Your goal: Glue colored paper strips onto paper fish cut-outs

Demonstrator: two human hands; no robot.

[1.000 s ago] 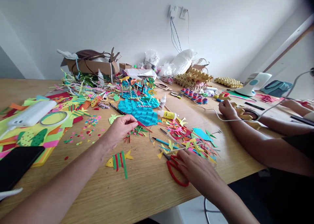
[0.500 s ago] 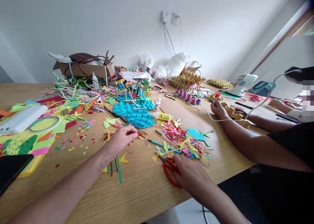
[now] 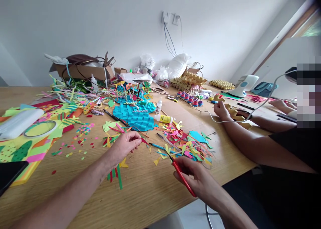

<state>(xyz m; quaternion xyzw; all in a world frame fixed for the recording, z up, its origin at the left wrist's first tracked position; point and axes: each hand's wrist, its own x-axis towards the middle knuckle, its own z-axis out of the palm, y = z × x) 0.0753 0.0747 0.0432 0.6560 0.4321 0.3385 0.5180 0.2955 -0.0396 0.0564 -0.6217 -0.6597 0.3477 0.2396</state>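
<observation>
On my feed, the left hand (image 3: 126,144) pinches a red paper strip (image 3: 144,141); the right hand (image 3: 200,179) grips red-handled scissors (image 3: 182,176); the striped paper fish (image 3: 119,175) lies partly hidden on the wooden table (image 3: 140,199), stripes already laid, ends seemingly untrimmed.

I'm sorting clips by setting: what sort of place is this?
Likely a craft workspace: cut coloured paper litters the wooden table, a yellow-labelled bottle, perhaps glue, lies there, and the right hand holds red-handled scissors.

Scissors (image 3: 183,177) red-handled; paper strips (image 3: 119,179) green and red; layered paper (image 3: 142,121) blue; glue bottle (image 3: 165,119) yellow-labelled
</observation>
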